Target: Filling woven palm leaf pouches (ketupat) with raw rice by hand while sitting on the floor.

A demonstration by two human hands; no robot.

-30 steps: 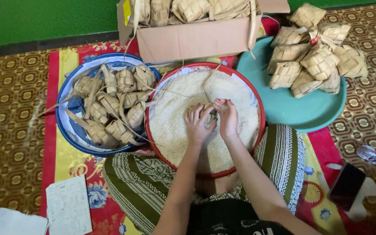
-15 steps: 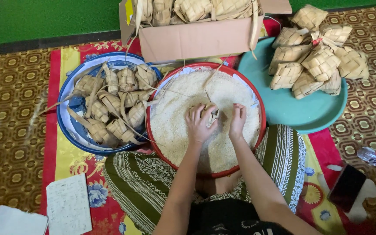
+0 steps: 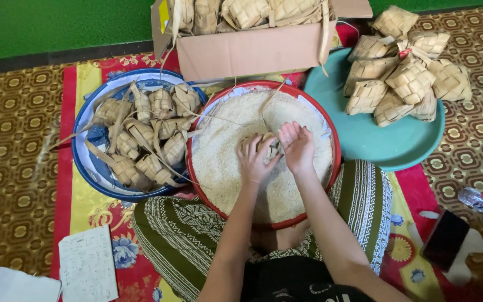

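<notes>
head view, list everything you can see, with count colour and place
red-rimmed basin: one, full of white rice, centre, on the lap
woven leaf pouch: one, tan, held over the rice between both hands
blue basin: one, left, holds a pile of tan woven pouches with loose strips
teal tray: one, right, holds a heap of tan woven pouches
cardboard box: one, brown, top centre, more woven pouches inside
floral mat: one, red and yellow, under the basins
patterned carpet: brown, both sides
papers: two, white, bottom left
phone: one, dark, bottom right
plastic bottle: one, clear, far right
left hand: grips the pouch
right hand: on the pouch, over the rice
</notes>
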